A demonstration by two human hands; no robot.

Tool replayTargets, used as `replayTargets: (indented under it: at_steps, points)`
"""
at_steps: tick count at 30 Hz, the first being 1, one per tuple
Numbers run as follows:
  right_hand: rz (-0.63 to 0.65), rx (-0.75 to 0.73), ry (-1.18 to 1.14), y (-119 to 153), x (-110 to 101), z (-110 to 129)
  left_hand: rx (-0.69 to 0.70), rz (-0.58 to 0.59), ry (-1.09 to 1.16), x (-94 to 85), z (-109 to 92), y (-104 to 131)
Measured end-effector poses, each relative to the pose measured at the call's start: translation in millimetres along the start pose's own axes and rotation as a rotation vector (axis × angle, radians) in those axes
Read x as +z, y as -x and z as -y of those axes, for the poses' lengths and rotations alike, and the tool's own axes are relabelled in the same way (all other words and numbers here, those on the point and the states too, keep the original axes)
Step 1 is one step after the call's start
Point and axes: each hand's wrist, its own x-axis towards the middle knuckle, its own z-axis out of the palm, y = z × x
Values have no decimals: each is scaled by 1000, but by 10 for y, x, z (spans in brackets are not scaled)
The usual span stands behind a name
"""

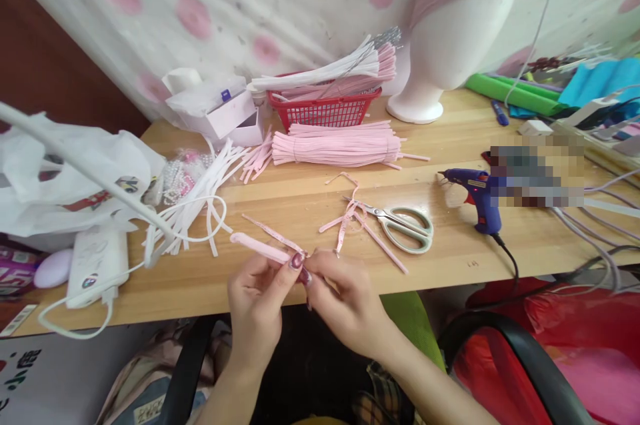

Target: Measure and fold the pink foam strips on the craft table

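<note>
Just over the table's front edge, my left hand (263,298) is closed on a pink fuzzy strip (260,247) that sticks out to the upper left, its end curled. A thin patterned pink ribbon (267,230) runs alongside it to the fingertips. My right hand (343,291) touches the left at the thumbs, its fingers pinched around the same spot; the fingers hide what lies between them. Beyond it are pink strip and ribbon pieces (353,215) on the table, beside scissors (405,226) with pale green handles.
Behind lie a pink strip bundle (337,148), a red basket (327,111) and a white foam head (450,38). White strips (195,201) and a white lamp arm (90,178) are at left. A blue glue gun (483,198) with its cable stands at right.
</note>
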Motion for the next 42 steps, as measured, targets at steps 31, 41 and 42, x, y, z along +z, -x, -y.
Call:
replayTargets:
  at_steps: [31, 41, 42]
  points:
    - [134, 450, -605, -70, -121, -65, -239, -54, 109, -51, -123, -298]
    - [251, 474, -627, -97, -153, -141, -156, -7, -21, -122, -249, -416]
    - [273, 486, -661, -98, -153, -156, -136, -12, -35, -133, -269, -446]
